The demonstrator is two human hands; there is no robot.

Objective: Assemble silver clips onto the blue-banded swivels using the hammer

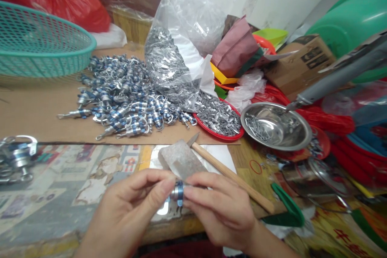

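Between the fingertips of both hands is a small silver metal fitting with a blue band (pixel 179 193), held just above the table's front edge. My left hand (pixel 130 205) pinches it from the left, and my right hand (pixel 220 201) grips it from the right; the fingers cover both ends. Right behind the hands lies a grey stone block (pixel 181 157). A hammer with a wooden handle (pixel 232 173) rests slantwise beside the block, its head near the block's far right corner. Similar fittings form a large pile (pixel 121 92) on the cardboard.
Several more fittings (pixel 21 159) lie at left. A clear bag of metal clips (pixel 169 64) stands behind a red plate of clips (pixel 219 117). A steel bowl (pixel 276 125) sits right, below a grey metal arm (pixel 341 72). A turquoise basket (pixel 45 40) is back left.
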